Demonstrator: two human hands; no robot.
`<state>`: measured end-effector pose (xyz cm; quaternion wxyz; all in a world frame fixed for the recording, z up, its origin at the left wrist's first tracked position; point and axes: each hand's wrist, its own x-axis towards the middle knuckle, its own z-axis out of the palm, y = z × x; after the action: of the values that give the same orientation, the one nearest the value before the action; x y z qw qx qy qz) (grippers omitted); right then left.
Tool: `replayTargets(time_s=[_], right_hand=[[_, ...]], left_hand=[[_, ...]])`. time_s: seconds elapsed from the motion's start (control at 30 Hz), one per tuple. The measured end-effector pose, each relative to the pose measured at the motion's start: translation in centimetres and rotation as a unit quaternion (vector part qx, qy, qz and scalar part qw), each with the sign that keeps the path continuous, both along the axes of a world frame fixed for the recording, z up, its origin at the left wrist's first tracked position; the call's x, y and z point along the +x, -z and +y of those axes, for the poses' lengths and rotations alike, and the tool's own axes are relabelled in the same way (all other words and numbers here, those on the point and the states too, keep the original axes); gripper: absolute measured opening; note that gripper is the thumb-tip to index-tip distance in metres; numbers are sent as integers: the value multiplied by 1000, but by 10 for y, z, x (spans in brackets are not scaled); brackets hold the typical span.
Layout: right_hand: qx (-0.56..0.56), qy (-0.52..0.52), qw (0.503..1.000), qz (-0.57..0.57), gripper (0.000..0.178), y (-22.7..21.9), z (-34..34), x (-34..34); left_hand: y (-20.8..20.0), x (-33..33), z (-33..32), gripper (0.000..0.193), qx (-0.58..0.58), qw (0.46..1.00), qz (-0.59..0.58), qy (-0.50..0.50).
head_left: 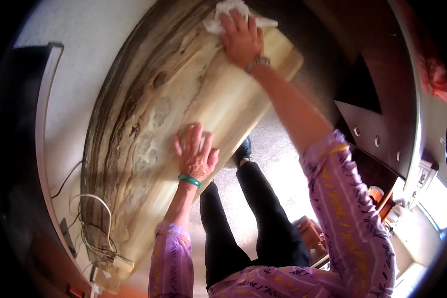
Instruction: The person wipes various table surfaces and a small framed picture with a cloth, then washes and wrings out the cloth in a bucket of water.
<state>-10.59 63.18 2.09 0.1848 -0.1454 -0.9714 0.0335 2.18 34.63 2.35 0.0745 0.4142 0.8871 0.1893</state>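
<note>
Patterned purple sleeves (345, 198), right hand (242, 44) on white cloth (232, 6), left hand (194, 159) on tabletop (223, 97)

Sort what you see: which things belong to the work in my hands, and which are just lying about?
In use:
cloth, under your right hand
table, under cloth and left hand

Just about:
white cable, at the picture's lower left
brown item right of your legs, kind unclear
</note>
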Motion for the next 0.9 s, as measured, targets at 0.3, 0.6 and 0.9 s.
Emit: replayTargets(time_s=[0.3,0.6,0.9], right_hand=[[-106,-55,980,-161,53,-19,-56,157],[-85,-4,994,-63,52,-9,32,93],[-188,-8,978,-90,57,-26,-42,161]], left_hand=[[-1,1,4,47,-20,1000,-2,19],[-12,-30,36,41,-7,997,78,19],[-11,-154,151,42,43,981,87,-167]])
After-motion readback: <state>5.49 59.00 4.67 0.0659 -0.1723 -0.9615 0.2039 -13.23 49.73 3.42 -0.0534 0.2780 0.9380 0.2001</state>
